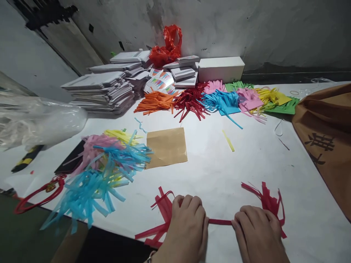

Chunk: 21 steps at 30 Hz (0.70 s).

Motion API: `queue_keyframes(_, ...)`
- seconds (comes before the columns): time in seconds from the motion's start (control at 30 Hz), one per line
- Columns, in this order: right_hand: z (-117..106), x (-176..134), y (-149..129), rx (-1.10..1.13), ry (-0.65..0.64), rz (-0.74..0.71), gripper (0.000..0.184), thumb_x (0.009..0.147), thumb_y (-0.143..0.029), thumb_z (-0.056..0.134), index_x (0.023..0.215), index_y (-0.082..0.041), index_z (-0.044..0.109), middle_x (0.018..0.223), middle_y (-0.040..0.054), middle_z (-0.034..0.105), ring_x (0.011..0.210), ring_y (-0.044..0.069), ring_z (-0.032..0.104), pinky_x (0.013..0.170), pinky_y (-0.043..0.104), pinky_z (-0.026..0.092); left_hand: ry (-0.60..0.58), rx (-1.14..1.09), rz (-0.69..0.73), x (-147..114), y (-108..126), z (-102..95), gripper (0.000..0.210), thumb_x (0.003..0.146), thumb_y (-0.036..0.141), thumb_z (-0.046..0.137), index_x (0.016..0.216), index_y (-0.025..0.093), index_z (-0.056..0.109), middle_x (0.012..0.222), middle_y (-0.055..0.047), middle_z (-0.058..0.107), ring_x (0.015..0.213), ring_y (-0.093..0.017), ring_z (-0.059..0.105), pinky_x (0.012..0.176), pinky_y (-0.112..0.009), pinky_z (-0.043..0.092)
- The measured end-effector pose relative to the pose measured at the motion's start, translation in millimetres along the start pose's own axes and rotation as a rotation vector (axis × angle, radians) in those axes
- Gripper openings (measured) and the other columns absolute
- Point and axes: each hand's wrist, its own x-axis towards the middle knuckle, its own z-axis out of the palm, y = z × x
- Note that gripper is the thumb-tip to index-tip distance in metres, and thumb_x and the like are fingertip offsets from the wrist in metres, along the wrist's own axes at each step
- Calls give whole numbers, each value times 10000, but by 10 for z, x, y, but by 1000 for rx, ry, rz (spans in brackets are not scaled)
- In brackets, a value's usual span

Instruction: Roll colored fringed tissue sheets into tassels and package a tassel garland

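My left hand [186, 223] and my right hand [256, 230] lie at the near edge of the white table [219, 164]. Both grip one red fringed paper piece [220, 221] whose rolled middle stretches between them. Its cut strips fan out to the left of my left hand and to the right of my right hand. A brown paper square [166, 147] lies flat just beyond my hands.
A heap of blue, pink and yellow fringed paper [106, 168] sits at the left. Orange, red, blue, pink, yellow and green fringed sheets [219, 100] line the back, behind them stacked cards [101, 91], a white box [221, 68], a red bag [167, 47]. A brown bag [326, 135] lies right.
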Motion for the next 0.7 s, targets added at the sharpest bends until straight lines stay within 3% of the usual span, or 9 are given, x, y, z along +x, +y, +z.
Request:
queue_keyframes(0.13, -4, 37, -48, 34, 61, 14, 215, 1008, -142, 437, 892, -219, 601, 900, 33, 654, 878, 231, 609, 961, 522, 354, 18, 76, 73, 23, -39, 34, 134, 913, 61, 593, 860, 183, 612, 966, -47, 634, 901, -235, 541, 927, -480, 367)
queue_keyframes(0.27, 37, 49, -84, 131, 147, -219, 329, 1011, -80, 351, 1015, -190, 661, 942, 50, 692, 935, 215, 617, 1052, 493, 340, 17, 137, 343, 9, -116, 89, 96, 903, 133, 703, 912, 186, 623, 954, -14, 638, 920, -219, 538, 1062, -522, 261)
queue_keyframes(0.4, 115, 113, -156, 121, 196, -301, 323, 981, -44, 373, 1009, -152, 676, 898, 55, 693, 902, 206, 608, 1033, 456, 360, 42, 190, 438, 104, -117, 114, 122, 904, 158, 706, 815, 176, 625, 866, -11, 625, 859, -213, 537, 1041, -513, 279)
queue_keyframes(0.53, 101, 209, -195, 62, 218, -325, 328, 953, 3, 382, 873, -157, 657, 771, 36, 650, 754, 179, 570, 919, 414, 401, -25, -37, 256, 240, -93, 1, 143, 832, 82, 676, 726, 172, 640, 836, -22, 642, 816, -193, 570, 847, -387, 398)
queue_keyframes(0.63, -67, 225, -161, 48, 304, -396, 343, 963, 6, 364, 884, -140, 664, 774, 51, 687, 773, 184, 613, 939, 432, 407, -123, -416, 119, 241, -42, -190, 164, 888, 109, 591, 845, 190, 727, 920, -41, 695, 875, -189, 608, 822, -335, 428)
queue_keyframes(0.7, -247, 203, -117, 18, 339, -466, 334, 980, -9, 365, 973, -125, 679, 852, 69, 740, 855, 197, 667, 992, 460, 392, -254, -743, 7, 217, 24, -293, 192, 930, 195, 578, 954, 199, 768, 932, -48, 727, 881, -186, 626, 804, -310, 448)
